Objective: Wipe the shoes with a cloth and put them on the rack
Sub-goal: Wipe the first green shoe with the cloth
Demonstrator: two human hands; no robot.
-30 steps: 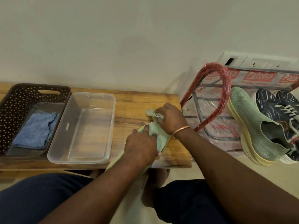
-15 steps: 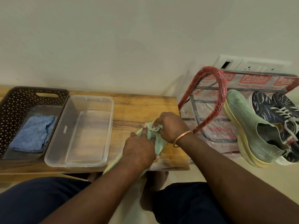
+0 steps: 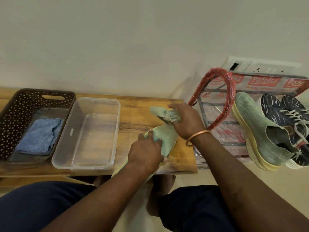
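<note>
The green knit shoe [image 3: 165, 139] lies on the near right part of the desk [image 3: 133, 111], its near end past the edge. The left hand [image 3: 147, 153] grips its middle. The right hand [image 3: 187, 122] clutches a bunched pale-green cloth [image 3: 164, 114] at the toe. The shoe is probably light with a soft upper, so the firmer sole looks like the better hold.

I see a pale green shoe [image 3: 164, 138] lying under my left hand [image 3: 145, 154], a crumpled green cloth [image 3: 163, 113] bunched in my right hand [image 3: 185, 122] at its far end. Right of both hands, its twin [image 3: 260, 136] leans on the rack [image 3: 215, 96].
</note>
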